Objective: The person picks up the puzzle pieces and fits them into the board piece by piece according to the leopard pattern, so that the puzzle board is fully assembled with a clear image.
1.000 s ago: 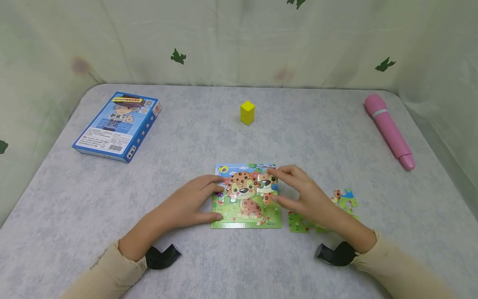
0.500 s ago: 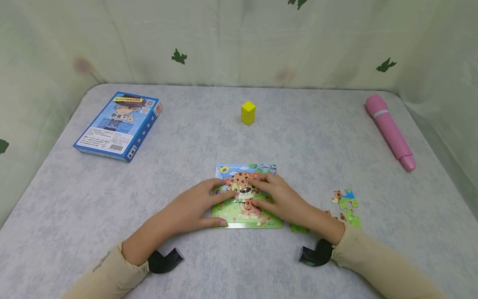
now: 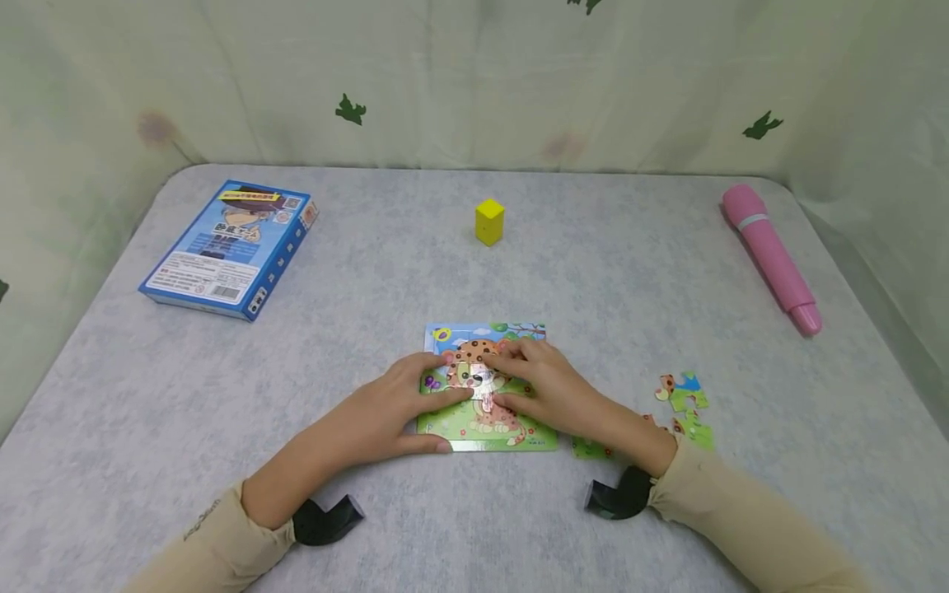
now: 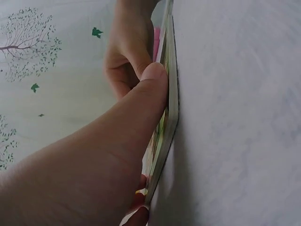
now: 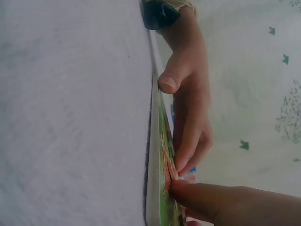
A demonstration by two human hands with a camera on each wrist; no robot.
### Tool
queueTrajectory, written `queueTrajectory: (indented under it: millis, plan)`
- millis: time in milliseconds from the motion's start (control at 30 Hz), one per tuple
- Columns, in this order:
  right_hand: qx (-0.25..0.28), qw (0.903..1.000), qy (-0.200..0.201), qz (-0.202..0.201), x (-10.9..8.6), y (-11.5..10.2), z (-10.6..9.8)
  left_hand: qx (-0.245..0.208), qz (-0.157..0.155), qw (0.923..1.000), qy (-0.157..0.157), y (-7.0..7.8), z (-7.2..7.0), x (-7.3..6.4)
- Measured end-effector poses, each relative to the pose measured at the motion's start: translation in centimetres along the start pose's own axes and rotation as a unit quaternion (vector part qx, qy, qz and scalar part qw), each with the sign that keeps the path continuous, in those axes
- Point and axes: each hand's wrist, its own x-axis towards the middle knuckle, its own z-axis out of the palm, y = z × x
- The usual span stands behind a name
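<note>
A jigsaw puzzle board (image 3: pixel 463 435) with a spotted leopard cub picture lies flat at the table's front middle. My left hand (image 3: pixel 371 416) rests on its left side, the thumb on the near rim and the other fingers over the left part. Over the board's middle, my right hand (image 3: pixel 563 391) pinches a shiny puzzle piece (image 3: pixel 478 377) showing part of the cub's face, between thumb and fingers. The left index fingertip is close by the piece. In the right wrist view the right thumb (image 5: pixel 202 195) touches the piece's edge low over the board. The right hand hides part of the picture.
Loose puzzle pieces (image 3: pixel 684 390) lie right of the board, partly under the right forearm. A yellow block (image 3: pixel 489 222) stands further back. A blue box (image 3: pixel 230 247) lies at the back left, and a pink microphone-shaped stick (image 3: pixel 771 259) at the back right.
My right hand has carried the puzzle piece left from the board's right side to its middle and lowered it. The left index finger has shifted inward on the board.
</note>
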Motion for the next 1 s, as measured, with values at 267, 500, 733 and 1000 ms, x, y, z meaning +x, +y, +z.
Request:
queueTrajectory:
  millis: [267, 500, 733, 1000]
  plan:
    - [0.01, 0.9994, -0.032, 0.012, 0.4, -0.2, -0.3, -0.027, 0.001, 0.9996, 0.011, -0.2, 0.2, -0.1]
    - [0.136, 0.9871, -0.062, 0.056, -0.7, 0.2, -1.8, -0.032, -0.003, 0.9994, 0.015, -0.3, 0.4, 0.0]
    - [0.16, 0.9859, 0.045, 0.024, -4.5, 0.9, -5.2, -0.029, -0.013, 0.9993, 0.019, -0.2, 0.4, 0.2]
    - [0.097, 0.9831, 0.145, 0.054, -10.1, 2.7, -8.6, -0.033, -0.019, 0.9992, 0.015, -0.2, 0.5, 0.1]
